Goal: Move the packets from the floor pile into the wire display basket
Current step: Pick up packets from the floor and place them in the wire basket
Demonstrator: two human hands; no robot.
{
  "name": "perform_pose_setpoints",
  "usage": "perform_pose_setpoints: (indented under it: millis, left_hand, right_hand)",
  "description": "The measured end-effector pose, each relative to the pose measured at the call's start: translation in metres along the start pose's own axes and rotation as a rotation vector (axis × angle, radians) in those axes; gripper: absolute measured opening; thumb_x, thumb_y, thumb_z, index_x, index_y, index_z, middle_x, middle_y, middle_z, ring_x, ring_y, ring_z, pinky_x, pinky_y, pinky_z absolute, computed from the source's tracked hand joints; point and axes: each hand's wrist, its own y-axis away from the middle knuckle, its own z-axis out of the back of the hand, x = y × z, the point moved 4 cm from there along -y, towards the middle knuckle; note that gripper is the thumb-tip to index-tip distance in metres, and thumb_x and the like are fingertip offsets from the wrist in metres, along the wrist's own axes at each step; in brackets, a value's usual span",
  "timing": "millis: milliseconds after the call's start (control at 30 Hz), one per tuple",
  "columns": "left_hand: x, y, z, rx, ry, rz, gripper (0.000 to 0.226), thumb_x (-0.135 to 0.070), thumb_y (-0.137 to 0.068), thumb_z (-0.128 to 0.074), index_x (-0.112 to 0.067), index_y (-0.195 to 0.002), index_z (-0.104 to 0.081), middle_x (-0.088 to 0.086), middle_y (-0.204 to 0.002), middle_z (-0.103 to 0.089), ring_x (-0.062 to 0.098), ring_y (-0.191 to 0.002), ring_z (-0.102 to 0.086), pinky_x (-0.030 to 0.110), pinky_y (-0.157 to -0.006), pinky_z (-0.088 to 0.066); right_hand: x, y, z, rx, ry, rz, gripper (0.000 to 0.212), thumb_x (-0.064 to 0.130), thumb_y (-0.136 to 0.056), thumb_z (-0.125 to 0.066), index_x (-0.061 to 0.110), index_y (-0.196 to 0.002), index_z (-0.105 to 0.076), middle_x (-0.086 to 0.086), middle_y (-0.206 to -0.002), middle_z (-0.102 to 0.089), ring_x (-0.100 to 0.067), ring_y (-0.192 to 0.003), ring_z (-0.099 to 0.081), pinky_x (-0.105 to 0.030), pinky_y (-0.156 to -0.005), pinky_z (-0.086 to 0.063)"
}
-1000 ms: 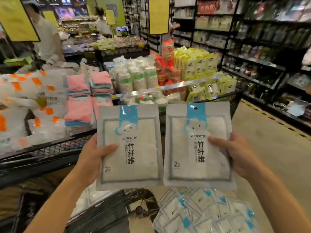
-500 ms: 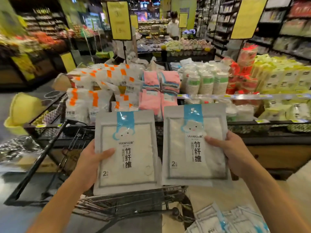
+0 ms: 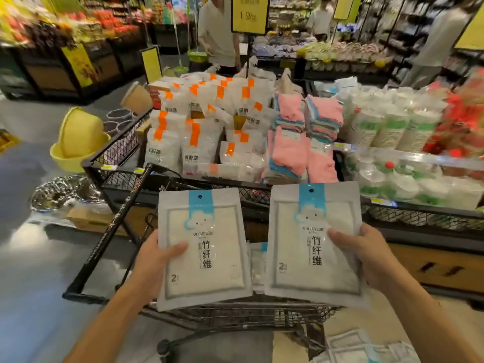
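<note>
two packets: left hand [image 3: 150,268] one, right hand [image 3: 369,260] one.

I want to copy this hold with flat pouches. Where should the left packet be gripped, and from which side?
Grip the left packet at its outer left edge, near mid-height, coming from the left. It is a flat pouch held upright, so the left hand pinches it with the thumb on the front and the fingers behind, clear of the right packet beside it.
</note>
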Motion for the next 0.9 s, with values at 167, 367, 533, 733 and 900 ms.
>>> perform_pose_setpoints:
  millis: [167,367,533,733,900]
  left_hand:
    - [0.029,-0.032,0.001,-0.031,-0.001,0.099,0.053,-0.007,-0.079,-0.076,-0.011,-0.127,-0.057,0.017,-0.114,-0.075,0.04,-0.1,-0.074,0.062,-0.087,-0.058]
    - [0.057,-0.071,-0.016,-0.105,-0.051,0.196,0.041,0.002,-0.087,-0.07,-0.016,-0.122,-0.06,0.011,-0.11,-0.077,0.033,-0.098,-0.075,0.057,-0.084,-0.06]
    - [0.087,-0.105,-0.025,-0.189,-0.096,0.254,0.044,0.002,-0.09,-0.069,-0.015,-0.129,-0.056,0.011,-0.117,-0.075,0.031,-0.102,-0.074,0.058,-0.086,-0.06]
    - [0.134,-0.153,-0.029,-0.215,-0.177,0.367,0.042,-0.005,-0.092,-0.07,-0.02,-0.128,-0.056,0.007,-0.117,-0.075,0.03,-0.102,-0.074,0.059,-0.084,-0.06]
    - [0.185,-0.206,-0.024,-0.191,-0.265,0.423,0.045,-0.002,-0.09,-0.072,-0.017,-0.129,-0.054,0.008,-0.119,-0.072,0.028,-0.105,-0.072,0.057,-0.087,-0.06]
  right_hand:
    - [-0.018,-0.043,-0.007,0.001,0.026,-0.038,0.047,0.019,-0.075,-0.091,-0.002,-0.108,-0.065,-0.043,-0.095,-0.065,-0.046,-0.082,-0.066,-0.075,-0.095,-0.047]
    - [-0.048,-0.106,-0.009,0.019,0.035,-0.099,0.027,-0.002,-0.088,-0.073,-0.001,-0.113,-0.064,-0.017,-0.098,-0.079,-0.03,-0.084,-0.078,-0.043,-0.07,-0.065]
    - [-0.086,-0.161,-0.008,0.04,0.054,-0.224,0.027,-0.002,-0.088,-0.074,0.001,-0.114,-0.066,-0.017,-0.099,-0.079,-0.031,-0.084,-0.078,-0.041,-0.066,-0.065]
    - [-0.141,-0.207,-0.008,0.024,0.101,-0.342,0.029,0.0,-0.087,-0.075,0.003,-0.115,-0.065,-0.014,-0.098,-0.079,-0.028,-0.082,-0.078,-0.037,-0.06,-0.064]
    - [-0.194,-0.239,-0.017,0.03,0.152,-0.432,0.049,0.017,-0.076,-0.083,0.005,-0.12,-0.063,-0.014,-0.107,-0.078,-0.032,-0.093,-0.077,-0.055,-0.083,-0.062]
